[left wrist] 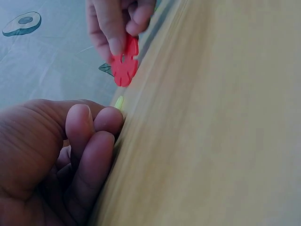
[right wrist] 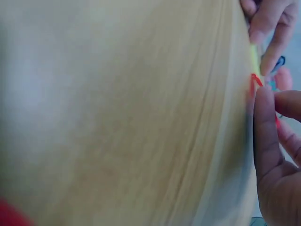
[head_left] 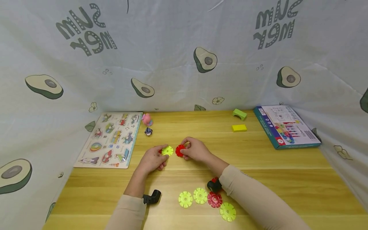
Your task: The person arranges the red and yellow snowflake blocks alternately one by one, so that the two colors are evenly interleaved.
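My left hand (head_left: 152, 158) pinches a yellow-green notched plastic disc (head_left: 167, 150) by its left side, thumb below and index finger above. A bit of red shows beside that disc, mostly hidden by the fingers. Just to the right, my right hand (head_left: 198, 150) holds a red notched disc (head_left: 180, 150) between thumb and fingers. The two discs face each other across a small gap in the head view. In the left wrist view the red disc (left wrist: 125, 66) is tilted on edge, above the tip of the yellow-green one (left wrist: 119, 102).
Yellow-green discs (head_left: 185, 199) and red discs (head_left: 214, 200) lie near the front, some by the right sleeve. A picture puzzle board (head_left: 110, 140) and two small figures (head_left: 147, 119) stand left. Green (head_left: 240, 114) and yellow blocks (head_left: 239, 128) and a flat box (head_left: 287, 126) lie back right.
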`<state>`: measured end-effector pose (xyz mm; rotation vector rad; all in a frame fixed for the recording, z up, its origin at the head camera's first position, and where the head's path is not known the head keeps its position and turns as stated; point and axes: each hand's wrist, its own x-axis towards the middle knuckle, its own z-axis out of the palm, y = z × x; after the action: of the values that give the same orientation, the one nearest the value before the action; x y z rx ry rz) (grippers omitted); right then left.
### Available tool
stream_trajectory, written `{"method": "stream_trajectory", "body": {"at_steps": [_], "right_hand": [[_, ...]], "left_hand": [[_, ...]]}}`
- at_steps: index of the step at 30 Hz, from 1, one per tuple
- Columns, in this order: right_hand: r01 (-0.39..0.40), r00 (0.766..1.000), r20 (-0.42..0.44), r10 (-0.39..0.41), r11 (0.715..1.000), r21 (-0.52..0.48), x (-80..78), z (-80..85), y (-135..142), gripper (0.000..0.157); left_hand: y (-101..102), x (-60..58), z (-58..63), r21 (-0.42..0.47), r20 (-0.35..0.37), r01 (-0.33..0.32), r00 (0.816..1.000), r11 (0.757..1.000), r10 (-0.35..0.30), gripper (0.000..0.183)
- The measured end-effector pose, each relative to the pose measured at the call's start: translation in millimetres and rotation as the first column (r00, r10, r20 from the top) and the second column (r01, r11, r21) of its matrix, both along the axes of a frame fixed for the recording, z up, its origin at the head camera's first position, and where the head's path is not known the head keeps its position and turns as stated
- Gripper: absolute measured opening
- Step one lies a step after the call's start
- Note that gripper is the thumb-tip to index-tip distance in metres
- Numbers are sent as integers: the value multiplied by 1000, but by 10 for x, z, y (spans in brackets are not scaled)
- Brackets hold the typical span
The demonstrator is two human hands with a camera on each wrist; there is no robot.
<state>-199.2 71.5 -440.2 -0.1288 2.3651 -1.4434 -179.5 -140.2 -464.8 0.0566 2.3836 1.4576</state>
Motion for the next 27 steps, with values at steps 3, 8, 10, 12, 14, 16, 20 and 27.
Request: {"method": "stream_trajectory", "body": {"at_steps": [3, 8, 10, 12, 14, 16, 20, 27], "right_hand": [[-13, 1000, -23, 14, 998, 54, -53, -33, -33, 26], [-42, 997, -51, 50, 990, 137, -80, -46, -25, 31], [-55, 996, -57, 65, 985, 162, -83, -48, -10, 34], [-71, 995, -54, 83, 980, 186, -88, -57, 0, 36], [-86, 994, -53, 99, 976, 201, -86, -64, 7, 36], [-99, 992, -51, 112, 973, 206, -84, -71, 11, 35], [-102, 991, -62, 118, 971, 218, -80, -71, 10, 35], [-91, 992, -63, 105, 977, 194, -68, -78, 30, 36]], "left_hand": [[-4, 5, 0, 4, 3, -3, 1000, 1000, 3, 51], [-2, 9, 7, 7, 1, 1, 1000, 1000, -1, 50], [1, 8, 15, 4, 1, 5, 1000, 1000, -5, 51], [1, 8, 22, -3, 4, 4, 1000, 1000, -4, 51], [3, 11, 27, -12, 5, 1, 1000, 1000, -1, 51], [4, 13, 32, -18, 8, -6, 1000, 1000, 6, 51], [7, 14, 38, -19, 1, -6, 1000, 1000, 6, 50], [20, 13, 36, -10, 9, 0, 1000, 1000, 0, 51]]}}
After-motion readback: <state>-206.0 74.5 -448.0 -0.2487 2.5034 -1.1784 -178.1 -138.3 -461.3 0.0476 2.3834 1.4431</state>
